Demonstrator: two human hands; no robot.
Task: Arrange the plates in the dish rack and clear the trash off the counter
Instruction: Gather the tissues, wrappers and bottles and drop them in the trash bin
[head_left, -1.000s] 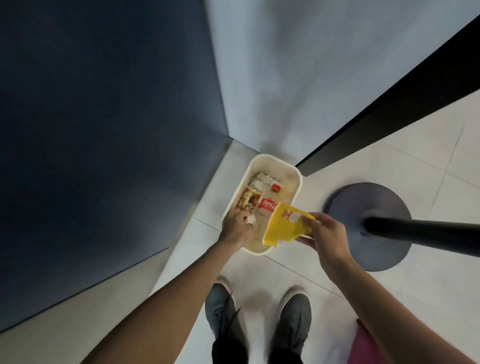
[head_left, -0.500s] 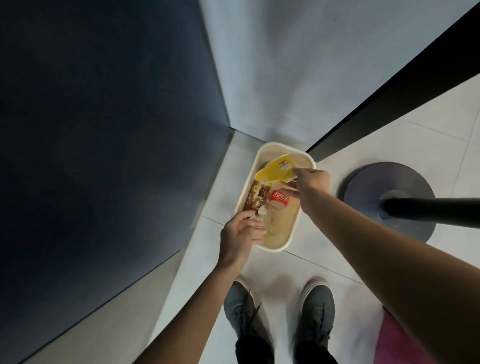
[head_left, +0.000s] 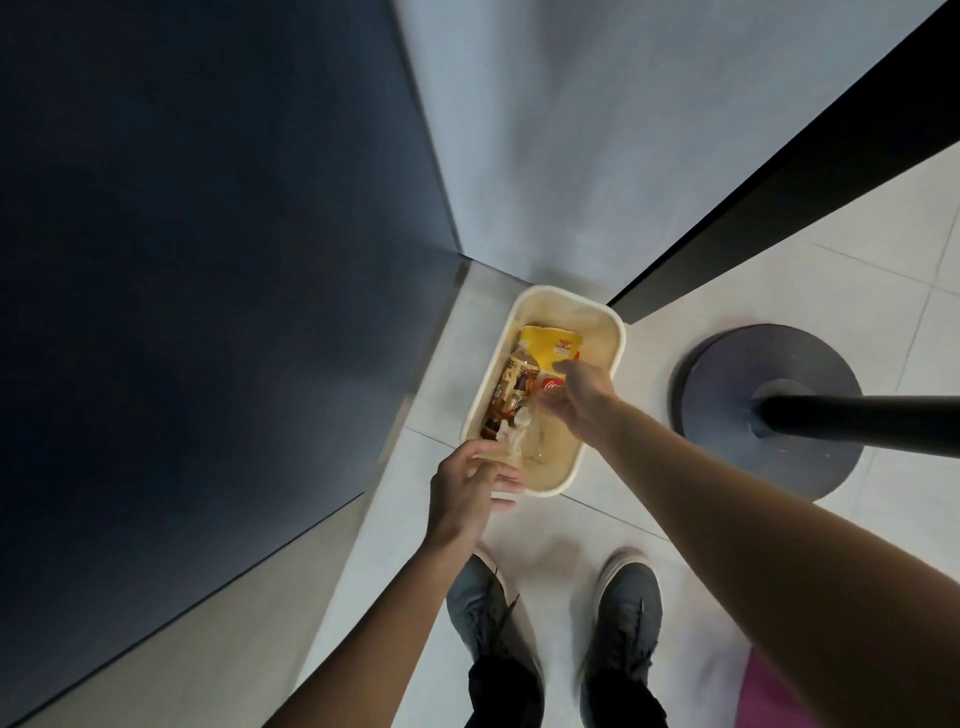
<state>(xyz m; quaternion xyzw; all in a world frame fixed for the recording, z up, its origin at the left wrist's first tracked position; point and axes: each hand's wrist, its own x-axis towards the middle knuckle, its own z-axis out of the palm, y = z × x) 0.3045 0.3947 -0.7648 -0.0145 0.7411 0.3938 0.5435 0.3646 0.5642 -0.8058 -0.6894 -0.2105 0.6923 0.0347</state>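
Dark blue-grey panelling fills the left of the view, meeting a pale wall in a corner. White floor tiles lie below, with a round dark stand base and its black pole at right. Two grey shoes stand at the bottom. A cream bin sits in the corner, holding a yellow packet, a brown-labelled bottle and a red-labelled bottle. The right hand hangs over the bin, fingers loosely spread, gripping nothing. The left hand is at the bin's near rim, loosely cupped; a crumpled white scrap lies just beyond its fingertips, and whether they touch it I cannot tell.
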